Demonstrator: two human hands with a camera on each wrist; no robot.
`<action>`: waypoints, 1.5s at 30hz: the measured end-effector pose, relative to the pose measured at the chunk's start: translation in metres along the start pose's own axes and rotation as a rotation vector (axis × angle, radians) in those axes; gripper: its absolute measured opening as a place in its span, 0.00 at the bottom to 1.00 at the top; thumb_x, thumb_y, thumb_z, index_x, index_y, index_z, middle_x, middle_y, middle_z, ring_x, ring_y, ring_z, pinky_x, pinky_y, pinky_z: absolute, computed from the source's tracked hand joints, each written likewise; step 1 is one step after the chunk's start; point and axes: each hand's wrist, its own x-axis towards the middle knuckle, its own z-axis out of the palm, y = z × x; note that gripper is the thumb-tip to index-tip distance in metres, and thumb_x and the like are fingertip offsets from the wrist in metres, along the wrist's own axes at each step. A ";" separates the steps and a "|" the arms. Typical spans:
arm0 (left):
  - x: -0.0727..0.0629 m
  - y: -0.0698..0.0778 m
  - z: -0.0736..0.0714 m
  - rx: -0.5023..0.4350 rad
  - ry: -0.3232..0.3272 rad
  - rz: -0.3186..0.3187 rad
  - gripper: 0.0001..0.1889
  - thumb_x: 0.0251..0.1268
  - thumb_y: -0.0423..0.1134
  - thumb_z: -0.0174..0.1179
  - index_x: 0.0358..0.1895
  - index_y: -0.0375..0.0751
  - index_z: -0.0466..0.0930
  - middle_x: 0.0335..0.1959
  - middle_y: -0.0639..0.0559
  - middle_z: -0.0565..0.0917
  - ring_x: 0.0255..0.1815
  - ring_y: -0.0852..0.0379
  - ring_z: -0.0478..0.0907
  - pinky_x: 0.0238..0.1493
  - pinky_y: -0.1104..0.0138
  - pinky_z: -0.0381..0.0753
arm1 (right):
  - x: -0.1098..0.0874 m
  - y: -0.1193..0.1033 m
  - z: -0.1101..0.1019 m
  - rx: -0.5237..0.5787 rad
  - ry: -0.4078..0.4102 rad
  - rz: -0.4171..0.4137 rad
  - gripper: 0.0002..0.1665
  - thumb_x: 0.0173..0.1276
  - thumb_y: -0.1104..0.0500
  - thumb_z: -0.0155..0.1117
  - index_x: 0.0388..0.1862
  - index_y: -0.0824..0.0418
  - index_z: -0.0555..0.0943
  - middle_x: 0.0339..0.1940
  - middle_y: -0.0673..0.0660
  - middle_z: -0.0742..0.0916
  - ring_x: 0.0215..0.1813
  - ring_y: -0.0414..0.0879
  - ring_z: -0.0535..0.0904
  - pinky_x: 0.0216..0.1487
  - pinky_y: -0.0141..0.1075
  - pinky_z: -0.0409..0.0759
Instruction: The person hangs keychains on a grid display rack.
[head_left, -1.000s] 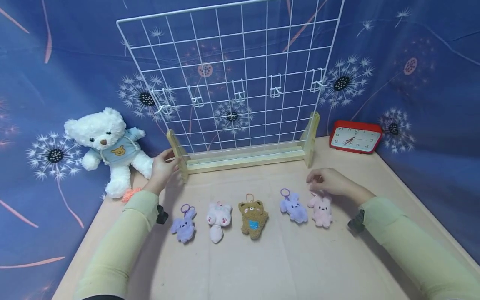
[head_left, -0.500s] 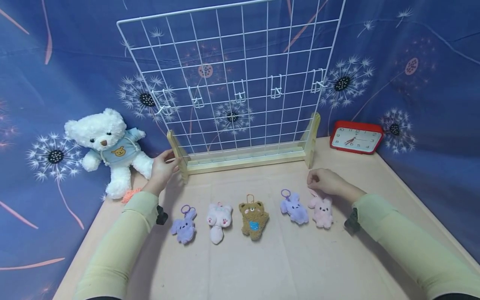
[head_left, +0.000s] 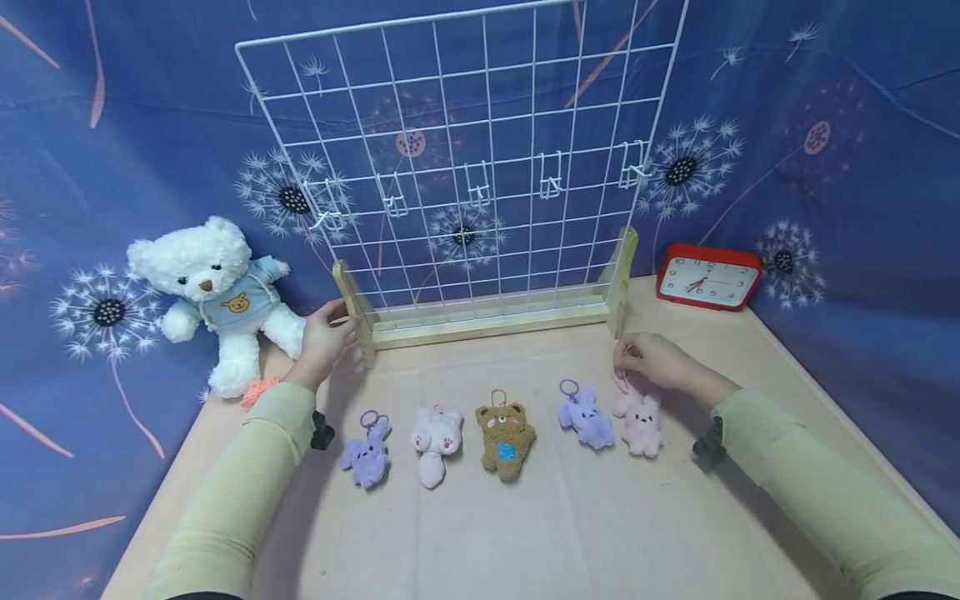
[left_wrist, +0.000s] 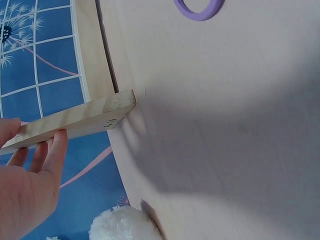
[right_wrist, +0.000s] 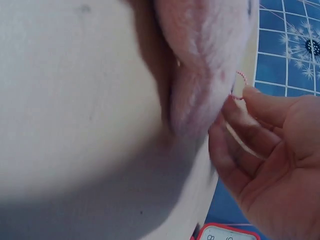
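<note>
My left hand [head_left: 322,346] holds the wooden side foot [left_wrist: 80,117] of a white wire grid rack [head_left: 487,167], thumb on one face and fingertips against the other. At the right, my right hand [head_left: 652,362] pinches the pink beaded chain [right_wrist: 242,80] of a pink plush keychain [head_left: 640,423] between thumb and fingers. The plush body is close over the table, and it fills the top of the right wrist view. Just left of it lies a purple plush keychain [head_left: 587,419] with a purple ring.
Farther left lie a brown bear keychain [head_left: 506,437], a white plush keychain [head_left: 435,442] and another purple one [head_left: 366,458]. Several white hooks [head_left: 551,185] hang on the grid. A white teddy bear [head_left: 217,292] sits back left; a red clock [head_left: 708,277] stands back right.
My right fingers have closed in on the pink keychain's chain, which now runs up to the fingertips. The left hand stays on the rack's foot.
</note>
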 end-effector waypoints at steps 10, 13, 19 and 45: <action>0.001 -0.001 0.001 0.021 0.002 -0.005 0.30 0.75 0.34 0.61 0.77 0.36 0.64 0.69 0.34 0.73 0.67 0.41 0.73 0.60 0.63 0.83 | -0.010 -0.002 -0.003 0.092 0.052 -0.004 0.02 0.65 0.66 0.73 0.37 0.62 0.88 0.29 0.51 0.88 0.35 0.48 0.80 0.37 0.34 0.79; 0.000 -0.001 0.000 0.016 0.000 -0.001 0.30 0.75 0.34 0.61 0.77 0.36 0.64 0.69 0.34 0.73 0.66 0.41 0.73 0.59 0.63 0.83 | -0.011 -0.003 -0.005 0.112 0.086 -0.042 0.03 0.67 0.67 0.72 0.35 0.60 0.87 0.28 0.51 0.87 0.34 0.47 0.81 0.38 0.34 0.81; -0.002 0.000 -0.001 0.012 0.006 0.002 0.30 0.76 0.33 0.60 0.77 0.36 0.64 0.69 0.33 0.73 0.66 0.41 0.73 0.58 0.64 0.84 | -0.012 -0.012 -0.012 0.217 0.119 -0.114 0.03 0.69 0.71 0.68 0.38 0.65 0.84 0.33 0.57 0.85 0.28 0.47 0.83 0.30 0.36 0.87; -0.003 0.000 0.000 0.013 -0.004 0.003 0.30 0.76 0.35 0.59 0.77 0.35 0.64 0.70 0.34 0.72 0.66 0.42 0.73 0.58 0.67 0.83 | -0.004 -0.037 -0.039 0.261 0.246 -0.239 0.03 0.73 0.70 0.64 0.42 0.70 0.83 0.35 0.61 0.85 0.32 0.46 0.81 0.34 0.30 0.83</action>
